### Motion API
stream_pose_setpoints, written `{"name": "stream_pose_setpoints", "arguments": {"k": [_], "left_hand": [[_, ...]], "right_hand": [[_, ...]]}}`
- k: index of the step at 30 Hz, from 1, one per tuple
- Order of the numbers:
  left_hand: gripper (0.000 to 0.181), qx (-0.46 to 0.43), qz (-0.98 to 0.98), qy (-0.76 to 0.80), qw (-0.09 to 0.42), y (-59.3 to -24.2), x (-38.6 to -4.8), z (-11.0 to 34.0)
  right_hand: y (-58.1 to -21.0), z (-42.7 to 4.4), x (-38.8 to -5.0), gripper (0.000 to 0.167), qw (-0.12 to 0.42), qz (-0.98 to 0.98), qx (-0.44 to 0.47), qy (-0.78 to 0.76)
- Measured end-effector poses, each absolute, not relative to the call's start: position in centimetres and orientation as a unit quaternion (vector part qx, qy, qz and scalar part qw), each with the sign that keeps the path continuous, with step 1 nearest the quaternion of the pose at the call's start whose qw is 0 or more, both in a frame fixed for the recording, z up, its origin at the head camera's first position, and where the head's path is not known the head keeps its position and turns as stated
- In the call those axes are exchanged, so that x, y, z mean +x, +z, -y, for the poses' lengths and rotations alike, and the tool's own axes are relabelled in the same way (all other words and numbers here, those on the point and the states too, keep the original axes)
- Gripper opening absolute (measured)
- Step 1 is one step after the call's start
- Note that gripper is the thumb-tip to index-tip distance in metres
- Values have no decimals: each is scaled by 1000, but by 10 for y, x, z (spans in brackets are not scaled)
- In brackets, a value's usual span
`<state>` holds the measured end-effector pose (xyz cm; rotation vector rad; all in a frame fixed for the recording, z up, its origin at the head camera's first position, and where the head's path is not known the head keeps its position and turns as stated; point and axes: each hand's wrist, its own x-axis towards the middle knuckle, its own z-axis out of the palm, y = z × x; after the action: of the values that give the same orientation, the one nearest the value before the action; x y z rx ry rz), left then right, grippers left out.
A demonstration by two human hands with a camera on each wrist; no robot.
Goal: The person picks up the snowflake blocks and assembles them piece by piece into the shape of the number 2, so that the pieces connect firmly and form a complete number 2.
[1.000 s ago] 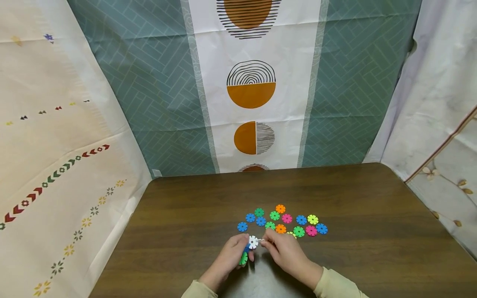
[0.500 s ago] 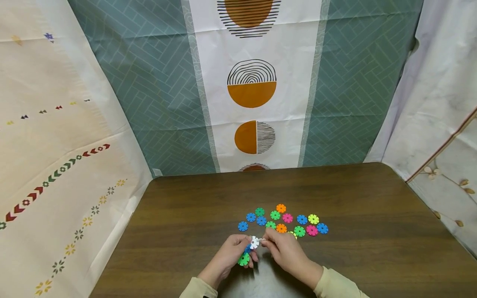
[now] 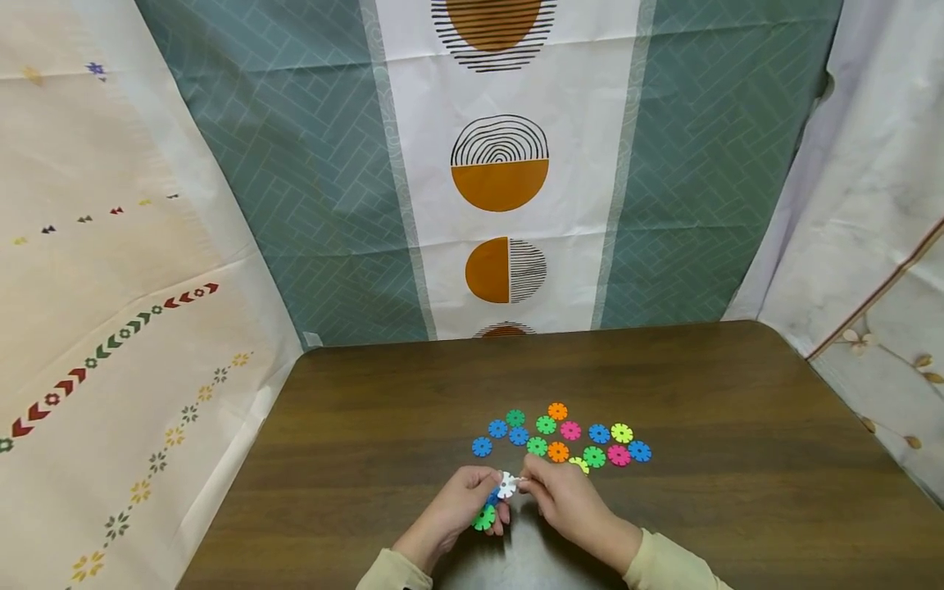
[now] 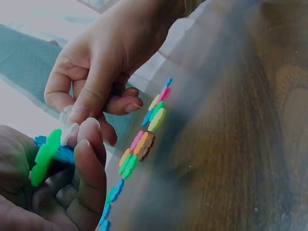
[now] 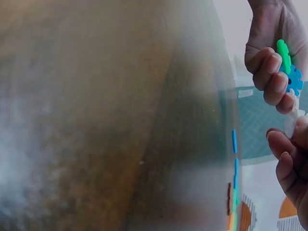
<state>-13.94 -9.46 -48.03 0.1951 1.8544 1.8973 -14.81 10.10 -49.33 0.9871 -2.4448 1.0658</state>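
Observation:
Near the table's front, the left hand [image 3: 453, 506] holds a joined group of notched discs: a green disc [image 3: 483, 518] lowest, a blue disc [image 3: 493, 496] partly covered, and a white disc [image 3: 507, 485] on top. The right hand [image 3: 574, 504] pinches a thin white piece, seen edge-on, against the white disc's right side. In the left wrist view, the green disc [image 4: 45, 156] stands across the blue disc [image 4: 65, 154], with the white pieces [image 4: 66, 120] between both hands' fingertips. The right wrist view shows the green [image 5: 284, 55], blue [image 5: 295, 79] and white [image 5: 290, 121] pieces in line.
Loose discs lie flat beyond the hands on the brown table [image 3: 369, 434]: blue [image 3: 482, 447], green [image 3: 593, 456], orange [image 3: 558, 451], pink [image 3: 619, 455] and yellow [image 3: 622, 433]. A patterned cloth [image 3: 575, 164] hangs behind the table, with pale cloths at both sides.
The left hand has turned slightly, so more of the green disc shows, and the white disc has tilted and shifted a little right. Both hands keep hold; the loose discs lie as before.

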Motion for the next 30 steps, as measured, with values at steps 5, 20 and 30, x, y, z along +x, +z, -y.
{"name": "stream_pose_setpoints", "arguments": {"k": [5, 20, 30], "left_hand": [[37, 82, -692, 685, 215, -477, -139, 96], [24, 91, -730, 648, 199, -481, -139, 95], [33, 54, -689, 701, 178, -486, -144, 101]], "right_hand": [[-490, -99, -148, 17, 148, 851, 343, 369], [-486, -104, -152, 10, 134, 872, 335, 332], [-485, -125, -171, 19, 96, 930, 278, 223]]}}
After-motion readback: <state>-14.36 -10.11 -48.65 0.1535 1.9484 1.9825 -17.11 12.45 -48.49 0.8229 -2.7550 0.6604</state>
